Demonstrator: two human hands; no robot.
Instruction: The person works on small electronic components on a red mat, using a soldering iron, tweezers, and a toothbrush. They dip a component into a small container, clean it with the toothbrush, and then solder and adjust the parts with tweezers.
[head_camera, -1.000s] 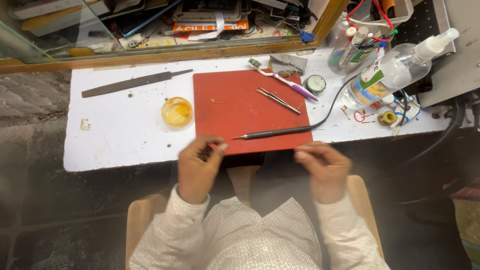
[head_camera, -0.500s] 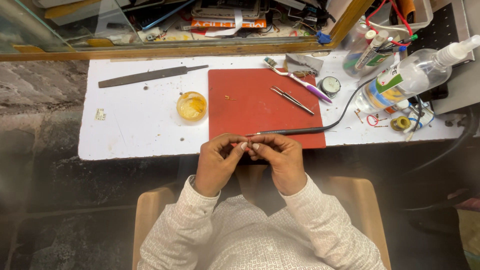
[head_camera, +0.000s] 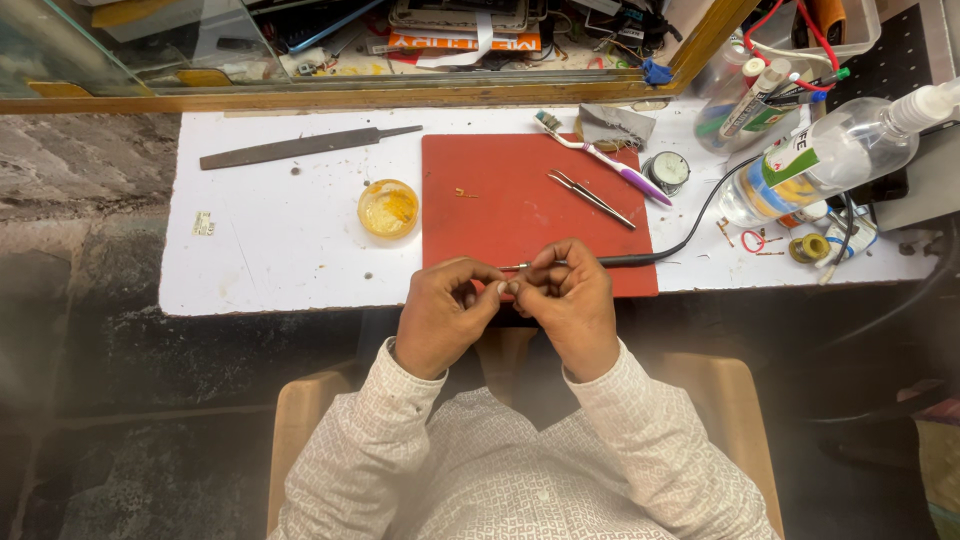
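Note:
My left hand (head_camera: 443, 318) and my right hand (head_camera: 572, 300) meet fingertip to fingertip over the front edge of the red mat (head_camera: 500, 215). Both pinch a tiny piece between them, too small to identify. A black soldering iron (head_camera: 615, 261) lies on the mat just behind my right fingers. Its metal tip points left past my knuckles and its cable curves away to the right. Thin tweezers (head_camera: 590, 198) and a small brass bit (head_camera: 463, 192) rest farther back on the mat.
On the white table (head_camera: 280, 250) are a yellow flux tin (head_camera: 388, 208), a long flat file (head_camera: 300, 148), a toothbrush (head_camera: 600, 157), a round tin (head_camera: 667, 170), a spray bottle (head_camera: 830, 160) and a solder roll (head_camera: 810, 247). A wooden-edged glass case (head_camera: 350, 95) runs along the back.
My two hands, apart a second ago, have come together at the mat's front edge, fingertips now touching. The view has shifted slightly.

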